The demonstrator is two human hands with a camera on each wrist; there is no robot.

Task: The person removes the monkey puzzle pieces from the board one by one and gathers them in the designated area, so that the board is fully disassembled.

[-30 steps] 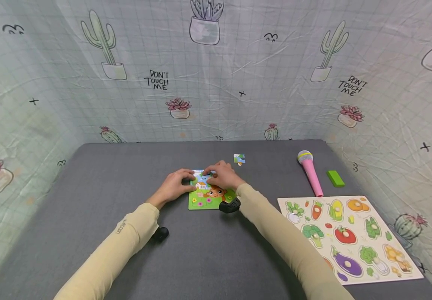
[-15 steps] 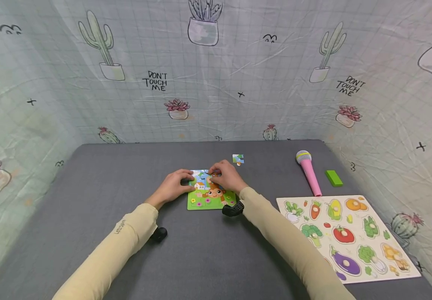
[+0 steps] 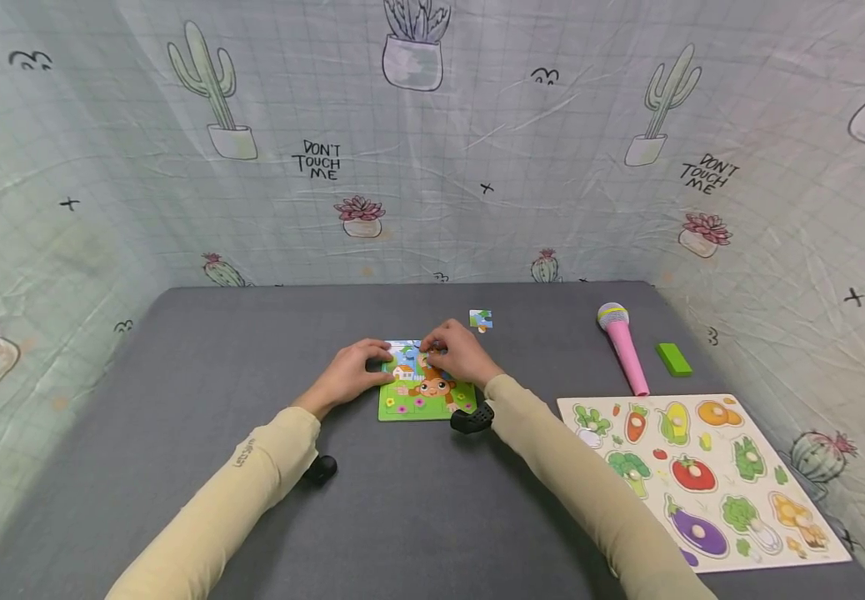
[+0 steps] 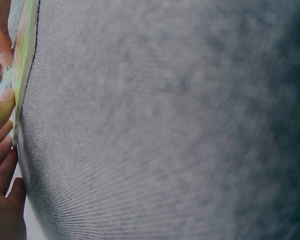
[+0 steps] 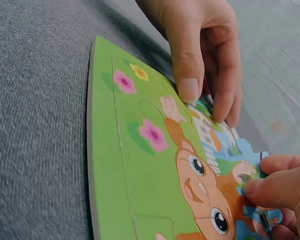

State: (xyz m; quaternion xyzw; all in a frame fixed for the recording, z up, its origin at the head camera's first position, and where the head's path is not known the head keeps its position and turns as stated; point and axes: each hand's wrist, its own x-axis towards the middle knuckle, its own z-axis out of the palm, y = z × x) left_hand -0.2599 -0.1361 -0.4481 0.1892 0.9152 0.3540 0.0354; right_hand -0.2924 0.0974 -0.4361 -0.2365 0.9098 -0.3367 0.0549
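Observation:
A jigsaw puzzle (image 3: 417, 404) with a monkey, a house and flowers lies on the dark table before me. My left hand (image 3: 346, 375) rests at its left edge; in the right wrist view the thumb (image 5: 188, 90) touches the picture and the other fingers reach the edge farther up. Over the upper right part, my right hand (image 3: 462, 354) pinches a small puzzle piece (image 5: 247, 149) between thumb and fingertips. That piece is partly hidden by the fingers. A loose blue and green puzzle piece (image 3: 481, 318) lies beyond the right hand.
To the right lies a vegetable peg board (image 3: 657, 492). Behind it are a pink toy microphone (image 3: 623, 350) and a green block (image 3: 674, 359). A patterned cloth (image 3: 432, 200) hangs around the back and sides of the grey table (image 3: 252, 333).
My right hand has shifted a little to the right over the upper part of the puzzle, baring more of the picture. My left hand has stayed at the left edge.

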